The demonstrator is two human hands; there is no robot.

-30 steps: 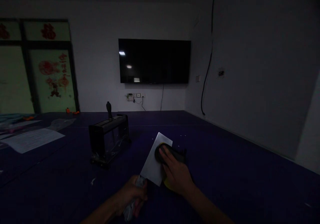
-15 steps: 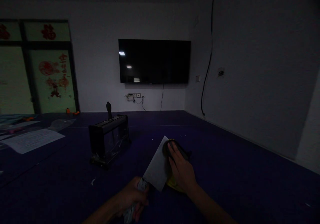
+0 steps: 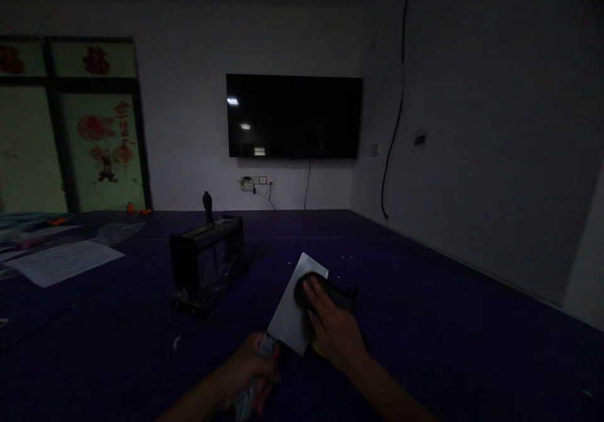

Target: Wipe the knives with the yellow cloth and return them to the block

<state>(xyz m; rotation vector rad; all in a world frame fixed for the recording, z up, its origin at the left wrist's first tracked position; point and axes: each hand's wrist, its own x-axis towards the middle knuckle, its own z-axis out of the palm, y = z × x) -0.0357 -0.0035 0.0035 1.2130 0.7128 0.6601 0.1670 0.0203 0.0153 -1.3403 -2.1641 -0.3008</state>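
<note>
My left hand (image 3: 255, 368) is closed round the plastic-wrapped handle of a cleaver (image 3: 289, 318). Its broad, pale blade points away from me and slants to the right. My right hand (image 3: 337, 334) presses a dark cloth with yellow parts (image 3: 333, 291) onto the right side of the blade, fingers bent over it. The cloth and hand hide part of the blade. Left of the cleaver stands a black knife block (image 3: 205, 261) with clear sides, and one dark handle (image 3: 207, 205) sticks up from its top.
Both hands work over a dark purple surface (image 3: 406, 346). Printed paper sheets (image 3: 66, 262) and a clear plastic bag (image 3: 117, 232) lie at the left. Small white scraps are scattered about. A television (image 3: 295, 117) hangs on the far wall, and a black cable (image 3: 394, 133) dangles at the right.
My right hand slid the cloth rightward toward the blade's edge, then back left over the blade. The blade shifted slightly right and returned. My left hand keeps its hold; the knife block stays put.
</note>
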